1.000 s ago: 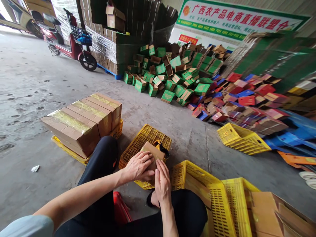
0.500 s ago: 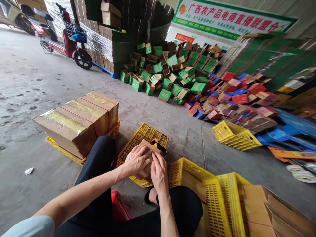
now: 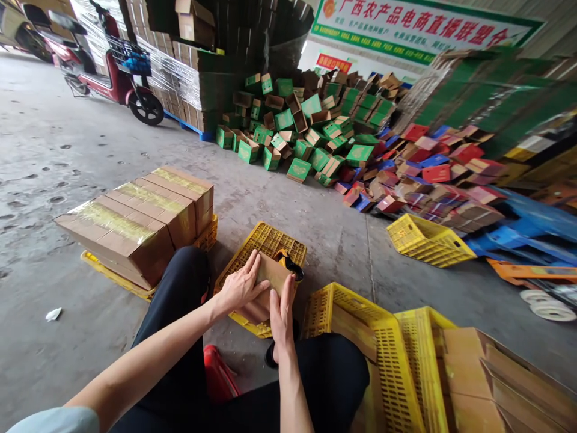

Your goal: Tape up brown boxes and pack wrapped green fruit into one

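A small brown cardboard box [image 3: 273,272] sits on an upturned yellow plastic crate [image 3: 265,236] in front of my knees. My left hand [image 3: 240,285] lies on the box's left side, fingers stretched out and thumb apart. Along the near right edge, my right hand [image 3: 282,313] rests with its fingers extended and pointing away from me. The box's top face shows between both hands. Just behind its far right corner is a yellow and black tape dispenser [image 3: 289,263], partly hidden by the box.
Taped cartons [image 3: 148,207] stand on a yellow crate at left. To my right, yellow crates [image 3: 360,313] hold flat cardboard [image 3: 473,373]. Green boxes [image 3: 300,169] and red boxes [image 3: 437,174] are heaped ahead. A red scooter [image 3: 112,78] is parked far left. Something red [image 3: 219,373] lies under me.
Both hands have spread apart from their closer position over the box, uncovering more of its top. My right hand has shifted slightly left, its fingers straighter. The view has moved slightly.
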`<state>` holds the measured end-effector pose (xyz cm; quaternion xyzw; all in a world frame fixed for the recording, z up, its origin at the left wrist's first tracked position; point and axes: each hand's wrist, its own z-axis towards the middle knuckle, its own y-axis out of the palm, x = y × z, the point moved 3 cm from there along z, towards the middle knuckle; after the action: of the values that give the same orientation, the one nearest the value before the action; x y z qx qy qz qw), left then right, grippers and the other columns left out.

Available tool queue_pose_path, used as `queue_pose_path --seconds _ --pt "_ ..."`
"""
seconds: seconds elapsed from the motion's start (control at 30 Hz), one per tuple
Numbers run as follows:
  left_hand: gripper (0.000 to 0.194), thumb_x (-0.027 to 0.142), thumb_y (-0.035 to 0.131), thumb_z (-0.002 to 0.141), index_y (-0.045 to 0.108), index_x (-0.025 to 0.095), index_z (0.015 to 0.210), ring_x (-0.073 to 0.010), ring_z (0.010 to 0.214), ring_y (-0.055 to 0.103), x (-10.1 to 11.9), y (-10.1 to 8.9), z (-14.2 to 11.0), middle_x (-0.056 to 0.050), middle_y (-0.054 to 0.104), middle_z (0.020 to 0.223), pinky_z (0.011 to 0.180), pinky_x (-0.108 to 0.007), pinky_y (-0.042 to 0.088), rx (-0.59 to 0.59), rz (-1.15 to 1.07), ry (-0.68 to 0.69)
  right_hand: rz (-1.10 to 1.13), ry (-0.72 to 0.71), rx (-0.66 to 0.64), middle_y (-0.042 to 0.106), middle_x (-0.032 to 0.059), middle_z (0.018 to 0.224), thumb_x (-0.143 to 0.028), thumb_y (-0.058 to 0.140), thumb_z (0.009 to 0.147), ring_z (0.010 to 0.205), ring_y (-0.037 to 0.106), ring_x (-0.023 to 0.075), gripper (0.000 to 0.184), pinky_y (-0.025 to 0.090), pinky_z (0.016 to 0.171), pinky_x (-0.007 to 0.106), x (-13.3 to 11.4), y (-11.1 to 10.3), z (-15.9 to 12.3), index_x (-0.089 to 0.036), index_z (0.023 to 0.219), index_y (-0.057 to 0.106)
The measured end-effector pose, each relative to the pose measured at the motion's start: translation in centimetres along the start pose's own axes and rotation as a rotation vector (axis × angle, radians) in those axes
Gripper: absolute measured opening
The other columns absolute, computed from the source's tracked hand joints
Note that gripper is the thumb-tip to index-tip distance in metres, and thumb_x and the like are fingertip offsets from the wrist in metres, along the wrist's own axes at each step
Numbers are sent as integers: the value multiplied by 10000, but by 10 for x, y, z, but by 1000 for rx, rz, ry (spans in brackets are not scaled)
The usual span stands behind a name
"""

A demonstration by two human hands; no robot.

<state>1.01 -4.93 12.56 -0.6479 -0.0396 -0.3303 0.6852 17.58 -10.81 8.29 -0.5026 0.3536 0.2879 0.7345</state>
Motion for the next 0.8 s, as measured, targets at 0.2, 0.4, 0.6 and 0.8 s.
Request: queue_pose_path --seconds 0.2,0.4,0.6,0.8 --pt "838 621 456 1030 130 225 1692 -368 1188 715 -1 -2 2 -233 178 1723 965 -432 583 -63 14 -104 305 253 -58 225 67 1732 -635 517 987 1593 267 278 878 296 1282 455 -16 -6 -13 -219 1683 180" --pt "861 619 494 1015 87 274 1691 -373 1359 600 -4 4 1 -188 225 1725 1041 -463 550 -77 -77 -106 495 412 -55 378 26 1678 -638 571 929 1577 306 302 836 240 1295 520 -13 1 -25 -288 1647 324" --pt "780 602 502 1006 275 249 1664 -318 1442 527 -28 10 1 -114 551 1558 1151 -424 449 -116 -530 -274 448 419 19 424 53 1652 -613 524 959 1542 376 322 786 327 1261 517 -5 2 -30 -235 1632 374" --pt "785 791 396 957 660 208 1412 -341 1198 694 -51 35 -10 -111 741 1303 944 -411 570 -232 -1115 -469 267 319 45 324 92 1701 -642 368 1033 1599 246 280 780 273 1293 477 0 -3 -35 -163 1646 320"
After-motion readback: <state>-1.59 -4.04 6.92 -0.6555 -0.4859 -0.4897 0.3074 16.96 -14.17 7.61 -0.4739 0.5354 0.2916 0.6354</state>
